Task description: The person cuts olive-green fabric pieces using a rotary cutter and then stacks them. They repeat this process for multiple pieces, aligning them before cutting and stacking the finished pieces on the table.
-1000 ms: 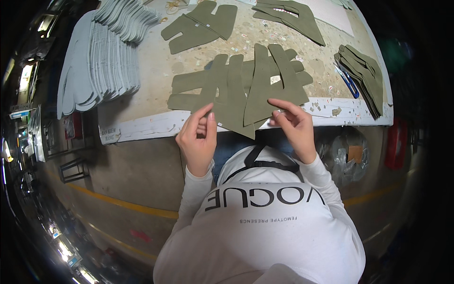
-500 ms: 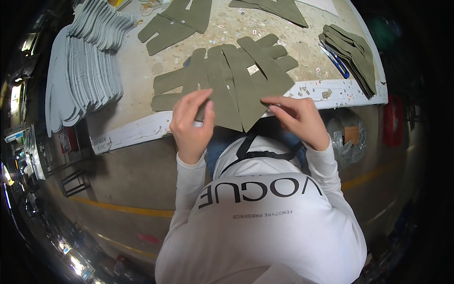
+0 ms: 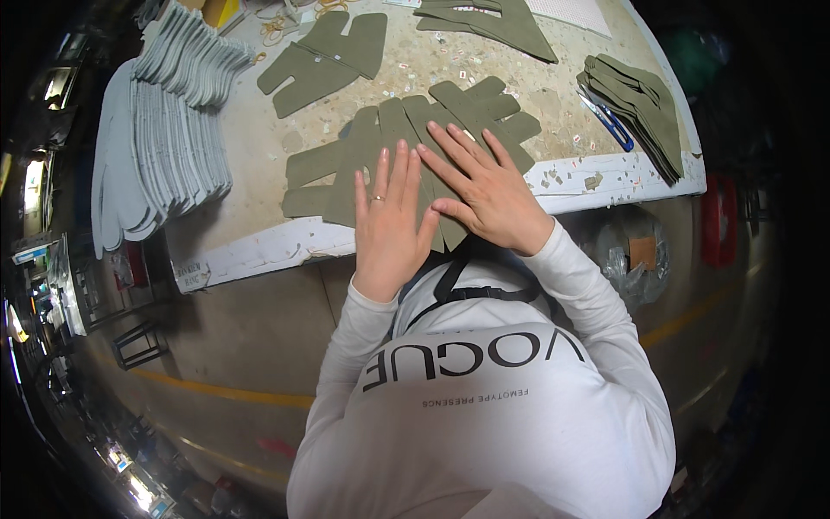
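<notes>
Several olive-green cut pieces (image 3: 341, 177) lie fanned out and overlapping at the table's near edge, with slots cut between their rounded strips. My left hand (image 3: 389, 229) rests flat on them, fingers stretched toward the far side, a ring on one finger. Beside it my right hand (image 3: 488, 195) also lies flat on the pieces, its fingers spread and pointing up to the left. Neither hand grips anything. Both palms hide the middle of the pieces, whose pointed lower ends hang near the table edge.
Grey cut pieces (image 3: 177, 143) stand in a tall stack at the left. More olive pieces lie at the far left (image 3: 328, 60), far middle (image 3: 501, 26) and right (image 3: 635, 104). Blue-handled scissors (image 3: 616, 130) touch the right stack. Small tags and scraps (image 3: 566, 143) litter the worn table.
Both hands have moved inward from the sides of the olive pieces. Their bent fingers have straightened and now lie flat on top, close together.
</notes>
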Available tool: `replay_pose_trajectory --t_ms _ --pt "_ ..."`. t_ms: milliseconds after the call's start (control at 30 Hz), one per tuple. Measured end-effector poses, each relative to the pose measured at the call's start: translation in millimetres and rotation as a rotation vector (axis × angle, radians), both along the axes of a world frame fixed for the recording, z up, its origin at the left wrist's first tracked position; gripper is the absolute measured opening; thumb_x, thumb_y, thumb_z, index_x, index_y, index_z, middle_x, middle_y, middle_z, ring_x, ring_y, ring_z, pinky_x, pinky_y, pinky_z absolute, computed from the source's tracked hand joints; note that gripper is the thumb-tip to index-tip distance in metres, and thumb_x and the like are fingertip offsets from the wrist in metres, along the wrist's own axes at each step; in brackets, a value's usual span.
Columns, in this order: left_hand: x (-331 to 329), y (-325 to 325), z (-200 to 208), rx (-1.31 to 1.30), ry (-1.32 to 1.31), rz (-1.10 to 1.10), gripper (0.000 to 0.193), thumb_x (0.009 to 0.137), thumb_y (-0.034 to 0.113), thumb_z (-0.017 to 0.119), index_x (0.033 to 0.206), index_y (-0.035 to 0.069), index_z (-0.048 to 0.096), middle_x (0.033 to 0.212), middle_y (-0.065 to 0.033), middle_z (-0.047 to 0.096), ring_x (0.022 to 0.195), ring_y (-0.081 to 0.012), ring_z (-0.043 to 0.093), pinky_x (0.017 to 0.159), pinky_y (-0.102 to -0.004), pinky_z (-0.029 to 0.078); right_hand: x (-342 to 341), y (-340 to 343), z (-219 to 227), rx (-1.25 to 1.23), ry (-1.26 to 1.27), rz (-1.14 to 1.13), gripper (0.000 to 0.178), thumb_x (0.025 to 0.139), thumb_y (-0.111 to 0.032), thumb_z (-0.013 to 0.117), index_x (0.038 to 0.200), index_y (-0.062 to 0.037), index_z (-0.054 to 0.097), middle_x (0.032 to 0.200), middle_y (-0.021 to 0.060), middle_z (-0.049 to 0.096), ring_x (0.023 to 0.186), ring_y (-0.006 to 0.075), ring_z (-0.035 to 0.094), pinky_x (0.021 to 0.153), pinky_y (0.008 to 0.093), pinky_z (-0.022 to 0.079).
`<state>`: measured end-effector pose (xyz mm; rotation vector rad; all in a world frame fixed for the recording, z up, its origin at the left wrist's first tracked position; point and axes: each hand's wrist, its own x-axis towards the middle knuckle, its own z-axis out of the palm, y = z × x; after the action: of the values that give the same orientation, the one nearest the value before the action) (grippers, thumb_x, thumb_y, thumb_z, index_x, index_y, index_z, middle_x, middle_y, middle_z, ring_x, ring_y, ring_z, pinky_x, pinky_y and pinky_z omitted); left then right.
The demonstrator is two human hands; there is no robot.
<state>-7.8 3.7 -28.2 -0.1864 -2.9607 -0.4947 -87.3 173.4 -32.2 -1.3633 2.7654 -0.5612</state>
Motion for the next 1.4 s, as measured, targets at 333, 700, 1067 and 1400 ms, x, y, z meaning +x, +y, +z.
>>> replay_pose_trajectory --t_ms 333,700,1067,1400 --pt "-27.7 -88.4 59.2 0.376 0.057 -0.065 0.048 0.088 0.026 0.066 0.13 0.005 0.057 0.127 -0.0201 0.06 0.118 -0.0364 0.058 0.098 -0.0399 0.046 -132.7 34.8 62.5 -0.499 -0.181 -0.197 0.028 0.089 -0.026 0.066 0.107 -0.0055 0.072 0.091 0.0151 0.073 0.082 0.0261 0.071 0.075 0.0341 0.054" --pt "-128.4 -175.4 -6.1 -0.033 0.179 0.459 0.043 0.075 0.038 0.079 0.103 0.006 0.07 0.091 -0.0122 0.063 0.081 -0.0264 0.063 0.074 -0.0374 0.051 -210.5 -117.1 7.4 -0.288 0.0 -0.298 0.037 0.08 -0.032 0.073 0.109 -0.0087 0.07 0.113 0.0154 0.063 0.107 0.0362 0.06 0.091 0.0432 0.05" --pt "-131.1 -175.5 -9.7 0.367 0.256 0.566 0.028 0.073 0.027 0.079 0.087 0.005 0.068 0.087 -0.015 0.069 0.072 -0.0281 0.068 0.068 -0.0357 0.053 -207.8 -129.1 -14.9 -0.572 0.006 -0.246 0.033 0.08 -0.014 0.07 0.113 -0.0144 0.066 0.079 0.0125 0.064 0.076 0.0337 0.062 0.074 0.0426 0.052" --pt "-124.4 -178.5 5.2 1.388 0.295 0.449 0.021 0.088 0.009 0.067 0.108 0.003 0.061 0.093 -0.0047 0.067 0.075 -0.008 0.063 0.06 -0.0219 0.049 -167.1 -85.9 69.1 -0.786 -0.132 -0.026 0.026 0.091 -0.01 0.064 0.115 -0.0117 0.071 0.094 0.0011 0.071 0.077 0.0065 0.062 0.067 0.024 0.05"
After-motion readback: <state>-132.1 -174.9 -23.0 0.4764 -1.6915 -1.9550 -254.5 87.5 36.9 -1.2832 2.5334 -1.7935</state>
